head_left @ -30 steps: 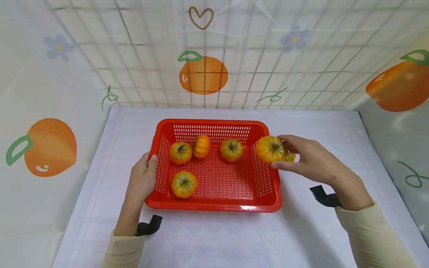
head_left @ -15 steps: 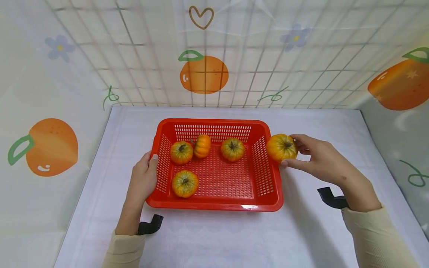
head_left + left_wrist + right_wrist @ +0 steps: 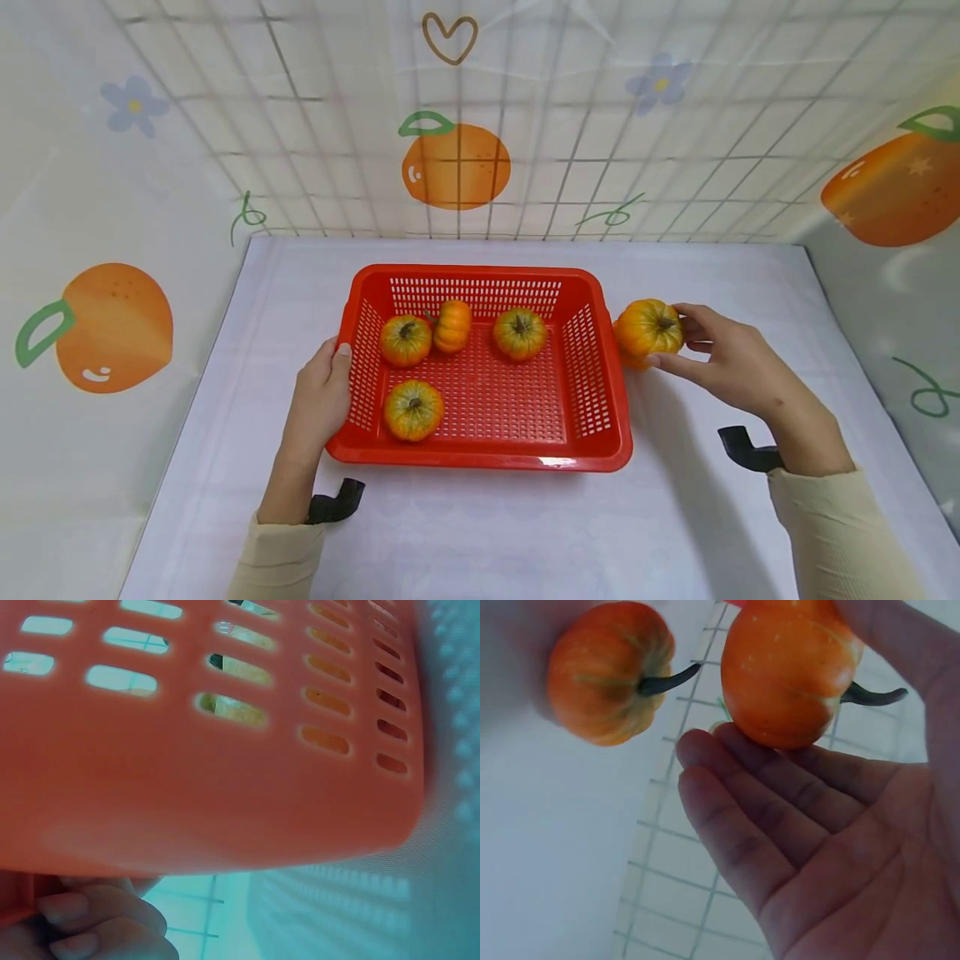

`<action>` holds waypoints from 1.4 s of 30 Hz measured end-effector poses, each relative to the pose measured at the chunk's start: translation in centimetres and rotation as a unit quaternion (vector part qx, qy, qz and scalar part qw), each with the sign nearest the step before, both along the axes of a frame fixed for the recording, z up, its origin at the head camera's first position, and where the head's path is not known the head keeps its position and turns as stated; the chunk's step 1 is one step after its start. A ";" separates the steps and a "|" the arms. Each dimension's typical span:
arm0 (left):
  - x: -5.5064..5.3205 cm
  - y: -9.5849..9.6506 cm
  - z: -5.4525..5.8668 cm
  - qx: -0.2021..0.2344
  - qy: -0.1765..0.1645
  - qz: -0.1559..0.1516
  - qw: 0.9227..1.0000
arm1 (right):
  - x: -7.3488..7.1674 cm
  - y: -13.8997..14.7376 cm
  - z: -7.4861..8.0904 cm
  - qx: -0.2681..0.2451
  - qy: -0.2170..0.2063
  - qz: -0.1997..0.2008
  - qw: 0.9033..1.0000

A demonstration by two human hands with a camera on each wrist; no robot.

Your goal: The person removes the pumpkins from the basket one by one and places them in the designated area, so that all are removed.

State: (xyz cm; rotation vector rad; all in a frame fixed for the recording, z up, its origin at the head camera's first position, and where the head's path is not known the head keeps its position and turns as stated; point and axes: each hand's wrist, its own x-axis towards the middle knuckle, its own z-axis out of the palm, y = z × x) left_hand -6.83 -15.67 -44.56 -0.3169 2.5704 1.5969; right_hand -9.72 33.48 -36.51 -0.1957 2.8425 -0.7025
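Gripping a pumpkin [image 3: 650, 327], the right hand [image 3: 737, 365] now sits past the red basket [image 3: 480, 460], so that one looks out. Left hand [image 3: 322, 390] stays clamped on the rim.

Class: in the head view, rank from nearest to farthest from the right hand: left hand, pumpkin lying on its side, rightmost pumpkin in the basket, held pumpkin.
1. Held pumpkin: in the right hand, right of the basket.
2. Rightmost basket pumpkin: towards the back.
3. Pumpkin lying on its side: further left.
4. Left hand: at the basket's left rim.
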 end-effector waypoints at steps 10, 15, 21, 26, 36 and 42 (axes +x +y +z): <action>0.0 0.0 0.0 -0.009 -0.001 0.007 1.000 | -0.1 2.1 -1.6 0.010 -0.029 -0.038 0.999; 0.0 0.1 0.0 -0.012 -0.010 0.008 1.000 | -0.3 3.2 -2.5 0.011 -0.036 -0.061 0.997; -0.1 0.1 -0.1 -0.010 -0.015 0.002 1.000 | -0.7 4.4 -3.6 0.009 -0.039 -0.083 0.996; -0.1 0.1 -0.1 -0.008 -0.016 0.002 1.000 | -0.8 5.2 -4.5 0.003 -0.040 -0.092 0.995; 0.0 0.1 -0.1 -0.004 -0.014 0.004 1.000 | -0.9 5.9 -5.6 0.000 -0.044 -0.117 0.992; 0.0 0.1 -0.1 -0.006 -0.013 0.007 1.000 | -1.0 6.5 -6.1 0.000 -0.050 -0.129 0.990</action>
